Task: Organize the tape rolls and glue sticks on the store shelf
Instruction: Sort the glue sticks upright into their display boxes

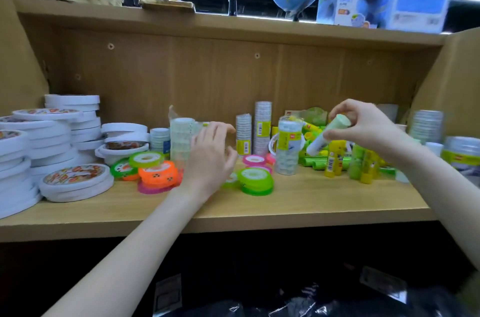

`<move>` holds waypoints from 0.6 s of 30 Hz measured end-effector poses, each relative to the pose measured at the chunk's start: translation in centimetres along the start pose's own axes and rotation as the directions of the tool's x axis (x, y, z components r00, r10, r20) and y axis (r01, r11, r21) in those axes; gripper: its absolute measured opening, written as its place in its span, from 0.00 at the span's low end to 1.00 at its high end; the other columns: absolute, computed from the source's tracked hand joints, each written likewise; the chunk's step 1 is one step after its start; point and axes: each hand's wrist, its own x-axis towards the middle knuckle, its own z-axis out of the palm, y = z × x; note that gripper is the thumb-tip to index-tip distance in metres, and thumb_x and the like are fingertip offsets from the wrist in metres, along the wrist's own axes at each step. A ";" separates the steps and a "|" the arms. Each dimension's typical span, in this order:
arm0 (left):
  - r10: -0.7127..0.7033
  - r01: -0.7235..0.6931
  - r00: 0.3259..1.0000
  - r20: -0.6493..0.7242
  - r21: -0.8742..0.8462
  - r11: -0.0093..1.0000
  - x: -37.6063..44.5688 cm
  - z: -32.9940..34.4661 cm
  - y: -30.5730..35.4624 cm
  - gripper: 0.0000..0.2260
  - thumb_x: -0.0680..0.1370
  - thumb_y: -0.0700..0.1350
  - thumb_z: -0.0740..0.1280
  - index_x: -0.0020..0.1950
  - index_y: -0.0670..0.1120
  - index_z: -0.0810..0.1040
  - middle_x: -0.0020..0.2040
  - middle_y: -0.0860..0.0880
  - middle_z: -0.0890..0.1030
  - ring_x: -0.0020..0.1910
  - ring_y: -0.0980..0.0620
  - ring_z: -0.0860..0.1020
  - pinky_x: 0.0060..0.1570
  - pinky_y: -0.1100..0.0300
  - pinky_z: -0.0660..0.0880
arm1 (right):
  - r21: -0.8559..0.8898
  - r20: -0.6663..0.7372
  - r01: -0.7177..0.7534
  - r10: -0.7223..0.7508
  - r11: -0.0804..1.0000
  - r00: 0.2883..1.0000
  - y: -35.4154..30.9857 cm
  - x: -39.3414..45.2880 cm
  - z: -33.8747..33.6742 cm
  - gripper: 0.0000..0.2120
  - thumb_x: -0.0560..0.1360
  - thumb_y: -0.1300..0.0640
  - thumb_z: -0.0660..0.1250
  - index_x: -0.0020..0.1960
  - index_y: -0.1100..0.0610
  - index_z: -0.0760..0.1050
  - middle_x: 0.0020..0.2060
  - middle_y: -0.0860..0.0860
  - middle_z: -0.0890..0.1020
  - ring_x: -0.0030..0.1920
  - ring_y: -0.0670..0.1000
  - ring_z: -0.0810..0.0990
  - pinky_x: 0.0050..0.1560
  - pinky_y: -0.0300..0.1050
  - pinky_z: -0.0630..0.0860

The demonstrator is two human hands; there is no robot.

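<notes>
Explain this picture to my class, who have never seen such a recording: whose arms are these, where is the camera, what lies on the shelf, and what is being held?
There is no machine here. A person wears one camera on the head, looking forward and down, so their own two bare arms reach into view. The wooden shelf holds stacks of white tape rolls on the left, small neon tape rolls in the middle, wrapped packs of clear tape behind, and yellow-green glue sticks on the right. The right hand pinches a pale green glue stick in its fingers, tilted above the pile. The left hand hovers open over the neon rolls, holding nothing.
</notes>
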 end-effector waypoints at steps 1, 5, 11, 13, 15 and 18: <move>-0.009 0.009 1.000 0.025 -0.003 1.000 0.1 0.4 0.4 0.18 0.68 0.46 0.54 0.52 0.42 0.76 0.49 0.44 0.77 0.49 0.43 0.76 0.48 0.49 0.71 | -0.021 0.020 -0.019 0.019 1.000 1.000 0.5 0.2 -0.3 0.15 0.64 0.58 0.76 0.47 0.54 0.75 0.40 0.54 0.79 0.36 0.50 0.72 0.34 0.43 0.68; -0.003 -0.002 0.993 0.117 0.043 0.999 0.0 1.1 1.0 0.20 0.69 0.49 0.52 0.53 0.43 0.76 0.48 0.47 0.76 0.48 0.44 0.75 0.48 0.54 0.66 | -0.256 0.088 0.030 -0.007 0.966 0.996 0.8 1.2 0.5 0.20 0.65 0.56 0.76 0.53 0.54 0.73 0.46 0.53 0.76 0.43 0.53 0.73 0.40 0.43 0.67; -0.065 0.061 0.989 0.135 0.033 0.998 -0.5 0.7 0.3 0.21 0.68 0.50 0.51 0.51 0.44 0.75 0.47 0.47 0.75 0.49 0.45 0.74 0.48 0.55 0.64 | -0.406 0.178 0.129 -0.060 0.905 0.982 0.5 2.8 2.1 0.19 0.66 0.59 0.74 0.48 0.54 0.65 0.44 0.55 0.74 0.43 0.56 0.72 0.36 0.45 0.67; -0.089 0.086 0.985 0.147 0.023 0.996 -0.5 0.8 0.1 0.21 0.68 0.51 0.50 0.51 0.44 0.75 0.48 0.46 0.75 0.51 0.45 0.74 0.49 0.55 0.64 | -0.457 0.208 0.146 -0.055 0.878 0.977 0.6 3.4 2.5 0.16 0.66 0.60 0.73 0.48 0.56 0.67 0.43 0.54 0.73 0.44 0.56 0.73 0.37 0.45 0.67; -0.102 0.100 0.983 0.150 0.020 0.995 -0.5 0.8 0.0 0.20 0.68 0.51 0.50 0.51 0.44 0.75 0.48 0.46 0.75 0.51 0.45 0.74 0.49 0.55 0.63 | -0.479 0.212 0.161 -0.065 0.863 0.975 0.8 3.8 2.9 0.13 0.68 0.60 0.71 0.49 0.59 0.70 0.41 0.54 0.74 0.44 0.56 0.74 0.38 0.45 0.69; -0.121 0.119 0.979 0.162 0.021 0.993 -0.4 0.9 -0.1 0.17 0.69 0.49 0.53 0.50 0.44 0.75 0.48 0.46 0.75 0.51 0.44 0.74 0.49 0.55 0.63 | -0.532 0.192 0.185 -0.095 0.826 0.977 1.2 4.2 3.0 0.10 0.71 0.56 0.70 0.47 0.59 0.71 0.43 0.55 0.77 0.45 0.56 0.75 0.40 0.47 0.71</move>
